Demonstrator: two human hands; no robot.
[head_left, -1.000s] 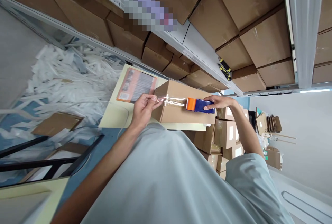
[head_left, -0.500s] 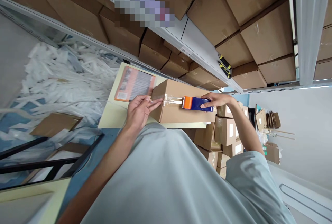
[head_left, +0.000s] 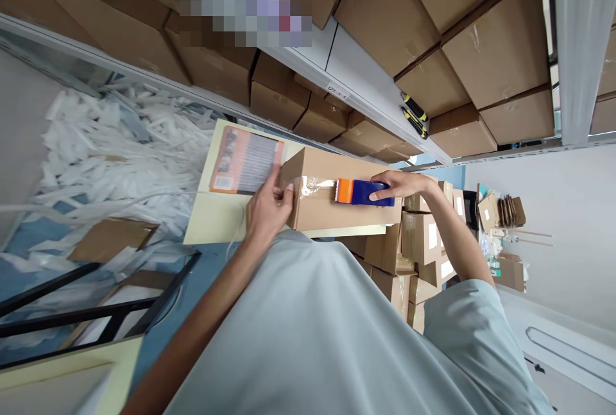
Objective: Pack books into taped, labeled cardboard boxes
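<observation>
My right hand point(head_left: 392, 185) is closed around a tape dispenser point(head_left: 373, 192) with a dark blue body and an orange, toothed front. The dispenser rests on top of a closed cardboard box point(head_left: 320, 213). From its teeth a strip of clear tape point(head_left: 315, 186) runs along the top to the box's left edge. My left hand point(head_left: 269, 206) lies against that left end, thumb and forefinger apart, thumb close to the edge; its other fingers are partly hidden. Beneath the box is a pale yellow tabletop point(head_left: 199, 226).
An orange-bordered printed sheet point(head_left: 246, 160) lies left of the box. Two yellow-black utility knives point(head_left: 414, 115) rest on the shelf point(head_left: 359, 62) above, among cardboard boxes. White paper strips point(head_left: 120, 152) heap up at left. More boxes point(head_left: 423, 235) stand stacked at right.
My left hand has moved from the tape end above the box's edge down against the left end, its pinch opened. The tape now lies flatter. The dispenser has hardly moved.
</observation>
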